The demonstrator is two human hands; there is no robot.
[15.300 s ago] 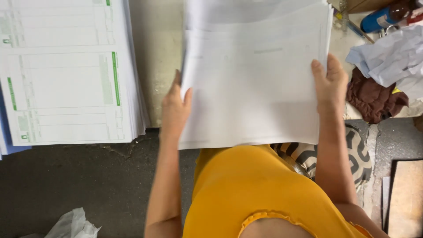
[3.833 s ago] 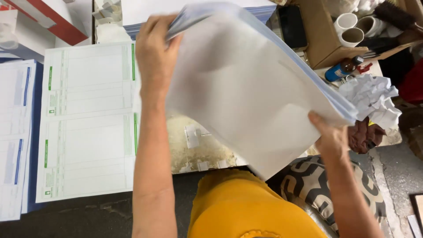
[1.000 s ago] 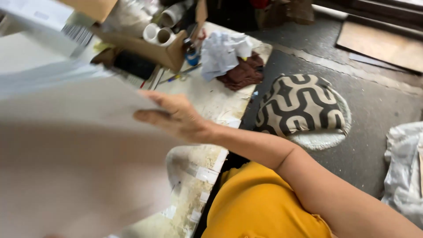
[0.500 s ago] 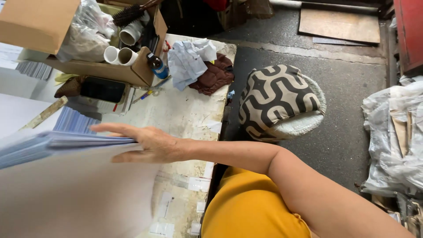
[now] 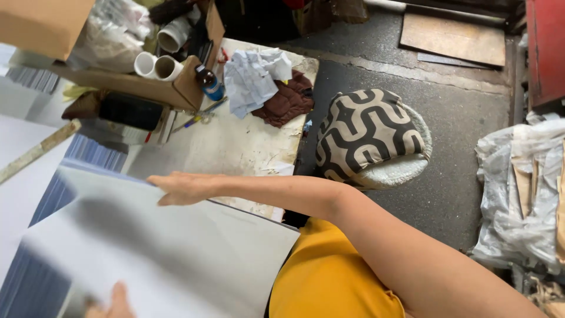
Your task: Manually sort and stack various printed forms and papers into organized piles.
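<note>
since half a second earlier, the stack of white sheets [image 5: 159, 253] had been brought lower and nearer the body, and more of the worktable [image 5: 235, 147] had been uncovered beyond it. compared with the frame from some fifteen seconds back, where the stack was held upright by both side edges, it was now laid almost flat over the table's near edge.

at the lower left, only the fingertips of the left hand [image 5: 112, 303] were seen at the stack's near edge; whether they were closed on the paper could not be told. the right hand [image 5: 185, 188] was laid flat and open on the far edge of the stack, pressing rather than gripping.

with so loose a hold, the top sheets could be judged likely to slide off toward the table's left side, where blue-edged piles [image 5: 76, 171] lay. further right, near the far edge, a small bottle [image 5: 210, 83] and crumpled paper [image 5: 256, 76] could be knocked if the stack were swung.
</note>
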